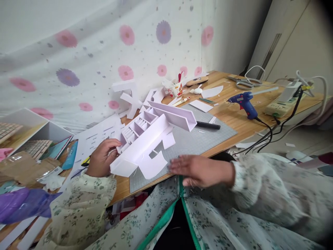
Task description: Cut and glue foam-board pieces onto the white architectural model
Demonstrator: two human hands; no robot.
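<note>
A white foam-board model with small compartments and folded walls lies on a grey cutting mat. My left hand grips the model's left end, fingers curled over its edge. Stretched out flat and blurred by motion, my right hand hovers at the mat's near edge just right of the model and holds nothing. A black pen-like tool lies on the mat behind the model.
A blue glue gun with its black cable lies on the wooden table to the right. Scissors, a power strip, a patterned cup and white cut-outs stand farther back. Open shelves with clutter are at the left.
</note>
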